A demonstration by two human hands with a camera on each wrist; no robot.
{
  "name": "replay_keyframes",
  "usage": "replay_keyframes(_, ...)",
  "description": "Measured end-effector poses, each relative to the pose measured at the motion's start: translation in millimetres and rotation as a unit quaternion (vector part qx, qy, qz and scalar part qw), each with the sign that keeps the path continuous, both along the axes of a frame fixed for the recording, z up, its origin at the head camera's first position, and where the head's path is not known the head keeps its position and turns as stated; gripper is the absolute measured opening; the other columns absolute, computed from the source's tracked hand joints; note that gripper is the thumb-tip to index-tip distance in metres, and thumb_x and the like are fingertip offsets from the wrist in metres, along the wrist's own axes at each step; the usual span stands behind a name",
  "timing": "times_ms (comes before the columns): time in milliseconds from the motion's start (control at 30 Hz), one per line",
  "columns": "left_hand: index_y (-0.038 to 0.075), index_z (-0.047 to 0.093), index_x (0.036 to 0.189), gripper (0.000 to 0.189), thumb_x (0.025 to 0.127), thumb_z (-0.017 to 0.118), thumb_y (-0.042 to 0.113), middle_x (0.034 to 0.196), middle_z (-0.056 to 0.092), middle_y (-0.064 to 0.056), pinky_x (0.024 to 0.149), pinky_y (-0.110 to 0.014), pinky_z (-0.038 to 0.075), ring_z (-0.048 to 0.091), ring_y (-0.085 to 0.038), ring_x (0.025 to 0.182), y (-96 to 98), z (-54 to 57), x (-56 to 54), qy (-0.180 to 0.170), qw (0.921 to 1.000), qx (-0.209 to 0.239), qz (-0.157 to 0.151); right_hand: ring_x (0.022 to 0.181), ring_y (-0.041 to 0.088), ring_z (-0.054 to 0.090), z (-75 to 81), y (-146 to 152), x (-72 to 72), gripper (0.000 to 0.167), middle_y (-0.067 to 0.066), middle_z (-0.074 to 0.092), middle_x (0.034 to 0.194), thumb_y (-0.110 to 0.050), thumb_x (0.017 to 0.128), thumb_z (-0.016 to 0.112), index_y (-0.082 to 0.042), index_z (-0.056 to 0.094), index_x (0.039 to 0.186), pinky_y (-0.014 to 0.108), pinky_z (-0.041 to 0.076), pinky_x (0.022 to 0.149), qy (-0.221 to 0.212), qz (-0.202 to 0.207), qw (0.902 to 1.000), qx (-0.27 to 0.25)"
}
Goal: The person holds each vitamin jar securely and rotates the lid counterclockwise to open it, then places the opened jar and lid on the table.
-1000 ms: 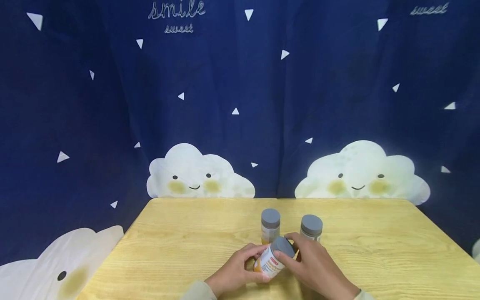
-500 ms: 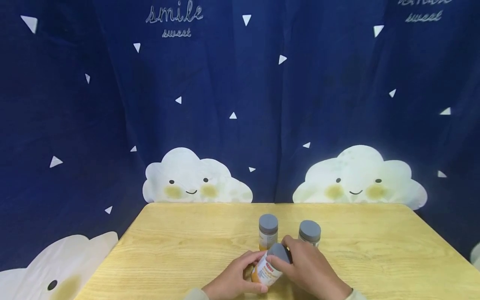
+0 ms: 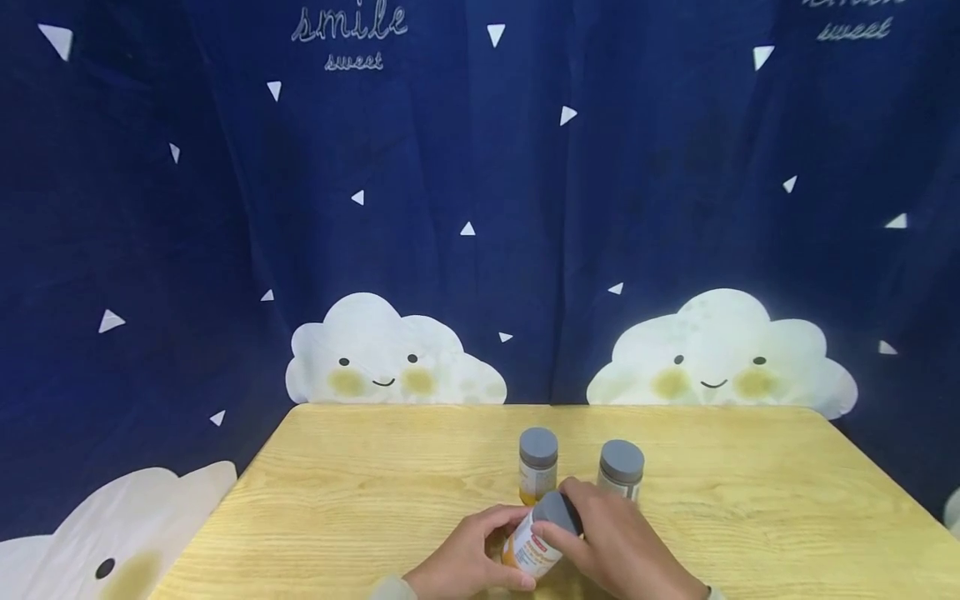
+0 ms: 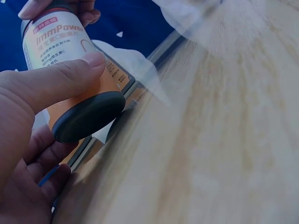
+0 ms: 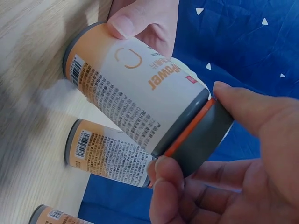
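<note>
A vitamin C tablet jar (image 3: 529, 548) with a white and orange label leans tilted between both hands above the table. My left hand (image 3: 467, 557) grips its body near the base, the thumb (image 4: 70, 77) lying across the label in the left wrist view. At the top, my right hand (image 3: 621, 542) pinches the dark grey lid (image 5: 205, 137) between thumb and fingers. An orange band (image 5: 189, 126) shows between the lid and the jar's grey neck in the right wrist view. Part of the jar's body is hidden behind the left fingers.
Two similar lidded jars stand upright just beyond the hands, one jar (image 3: 537, 468) behind the held one and another jar (image 3: 621, 467) behind the right hand. The wooden table (image 3: 360, 475) ends at a dark blue curtain (image 3: 420, 208) with printed clouds.
The head view has tilted slightly. The held jar and both hands have come a little nearer to the person and left. Both hands keep their hold, and the standing jars remain in place.
</note>
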State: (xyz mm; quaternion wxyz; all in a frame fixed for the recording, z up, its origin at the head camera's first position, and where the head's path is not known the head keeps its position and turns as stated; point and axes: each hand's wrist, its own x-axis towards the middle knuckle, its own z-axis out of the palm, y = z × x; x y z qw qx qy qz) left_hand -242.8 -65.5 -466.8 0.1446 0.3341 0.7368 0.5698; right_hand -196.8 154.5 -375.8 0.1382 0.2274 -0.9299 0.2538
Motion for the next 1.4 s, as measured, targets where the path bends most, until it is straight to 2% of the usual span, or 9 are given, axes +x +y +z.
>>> replay_keyframes(333, 0.023, 0.053, 0.137, 0.062, 0.081, 0.080, 0.023, 0.125, 0.060, 0.007, 0.093, -0.024, 0.046, 0.057, -0.009, 0.111, 2.2, 0.2, -2.7, 0.018, 0.9998, 0.010, -0.008, 0.061, 0.000, 0.042, 1.5, 2.6, -0.6, 0.035, -0.015, 0.046, 0.073, -0.053, 0.088, 0.063, -0.019, 0.055, 0.089, 0.021, 0.038, 0.055, 0.021, 0.022, 0.9995, 0.000)
replay_keyframes(467, 0.024, 0.053, 0.137, 0.061, 0.081, 0.079, 0.024, 0.127, 0.060, 0.007, 0.096, -0.024, 0.045, 0.057, -0.010, 0.113, 0.0, 0.5, -4.7, 0.015, 0.9996, 0.010, -0.019, 0.070, 0.001, 0.047, 3.7, 3.8, -0.8, 0.036, -0.016, 0.053, 0.082, -0.053, 0.089, 0.062, -0.019, 0.059, 0.100, 0.022, 0.043, 0.059, 0.016, 0.048, 0.9987, 0.007)
replay_keyframes(667, 0.027, 0.050, 0.138, 0.058, 0.086, 0.074, 0.023, 0.135, 0.055, 0.007, 0.103, -0.023, 0.038, 0.050, -0.012, 0.125, -3.4, 2.4, -7.4, -0.017, 0.9981, 0.012, -0.058, 0.086, 0.004, 0.052, 9.0, 7.8, 2.6, 0.050, -0.013, 0.056, 0.101, -0.054, 0.090, 0.059, -0.023, 0.057, 0.128, 0.027, 0.049, 0.071, -0.031, 0.099, 0.9945, 0.010)
replay_keyframes(800, 0.026, 0.049, 0.139, 0.057, 0.087, 0.073, 0.022, 0.134, 0.055, 0.006, 0.101, -0.024, 0.040, 0.051, -0.012, 0.123, -3.3, 2.7, -6.8, -0.025, 0.9979, 0.010, -0.059, 0.089, 0.005, 0.054, 11.2, 11.8, 2.1, 0.052, -0.010, 0.057, 0.106, -0.050, 0.089, 0.063, -0.025, 0.054, 0.134, 0.028, 0.051, 0.073, -0.067, 0.111, 0.9915, -0.001)
replay_keyframes(967, 0.025, 0.048, 0.140, 0.057, 0.088, 0.072, 0.022, 0.134, 0.053, 0.004, 0.098, -0.025, 0.043, 0.052, -0.013, 0.120, -4.0, 3.0, -4.4, -0.038, 0.9976, 0.017, -0.055, 0.098, 0.007, 0.056, 11.0, 14.9, 2.1, 0.057, -0.008, 0.058, 0.114, -0.048, 0.088, 0.065, -0.028, 0.049, 0.139, 0.031, 0.052, 0.078, -0.080, 0.119, 0.9897, -0.001)
replay_keyframes(1067, 0.026, 0.048, 0.140, 0.057, 0.088, 0.072, 0.023, 0.133, 0.053, 0.005, 0.097, -0.024, 0.043, 0.052, -0.013, 0.118, -4.0, 2.1, -4.6, -0.034, 0.9982, 0.012, -0.047, 0.109, 0.013, 0.056, 11.5, 13.7, 4.5, 0.069, -0.004, 0.055, 0.127, -0.053, 0.087, 0.065, -0.024, 0.042, 0.145, 0.039, 0.052, 0.085, -0.092, 0.095, 0.9911, -0.014)
replay_keyframes(1200, 0.027, 0.049, 0.139, 0.058, 0.086, 0.074, 0.027, 0.128, 0.055, 0.008, 0.095, -0.024, 0.044, 0.053, -0.011, 0.113, -4.3, 0.0, -5.1, -0.006, 0.9995, -0.009, -0.030, 0.108, 0.017, 0.059, 13.5, 8.0, 6.1, 0.076, -0.002, 0.056, 0.129, -0.063, 0.084, 0.060, -0.015, 0.045, 0.141, 0.043, 0.052, 0.083, -0.102, 0.022, 0.9940, -0.033)
replay_keyframes(1300, 0.027, 0.050, 0.138, 0.060, 0.084, 0.076, 0.030, 0.123, 0.057, 0.009, 0.093, -0.024, 0.045, 0.053, -0.009, 0.109, -4.7, -0.9, -4.8, 0.012, 0.9994, -0.025, -0.020, 0.092, 0.012, 0.060, 15.3, 3.7, 5.9, 0.068, -0.007, 0.062, 0.110, -0.067, 0.084, 0.058, -0.015, 0.058, 0.127, 0.036, 0.051, 0.073, -0.099, -0.041, 0.9939, -0.028)
replay_keyframes(1400, 0.027, 0.051, 0.139, 0.061, 0.084, 0.076, 0.031, 0.120, 0.057, 0.009, 0.092, -0.024, 0.046, 0.052, -0.009, 0.108, -5.1, -0.9, -4.5, 0.012, 0.9993, -0.030, -0.018, 0.073, 0.009, 0.057, 15.8, 0.9, 5.2, 0.062, -0.011, 0.061, 0.087, -0.068, 0.083, 0.058, -0.015, 0.064, 0.116, 0.032, 0.047, 0.061, -0.094, -0.089, 0.9915, -0.009)
